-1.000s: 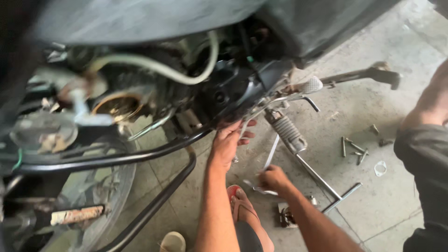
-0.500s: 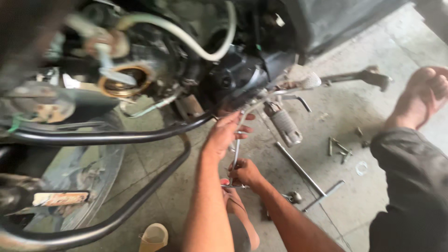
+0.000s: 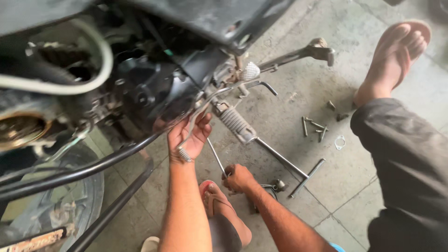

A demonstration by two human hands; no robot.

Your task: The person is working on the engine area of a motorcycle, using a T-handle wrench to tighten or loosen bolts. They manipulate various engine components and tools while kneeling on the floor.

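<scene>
Here, centre frame: right hand (image 3: 237, 178) fisted around the lower end of a thin metal rod (image 3: 216, 157), fingers closed tight on it. Rod's long axis runs up and left from the fist toward the left hand (image 3: 189, 134), ending just below it. Left hand is palm-up under the black engine case (image 3: 154, 93), fingers loosely curled around a bent lever (image 3: 198, 122); whether they grip it firmly, cannot tell. Both forearms enter from bottom edge; right is nearer the rod. Ribbed footpeg (image 3: 234, 122) lies just right of the left hand.
</scene>
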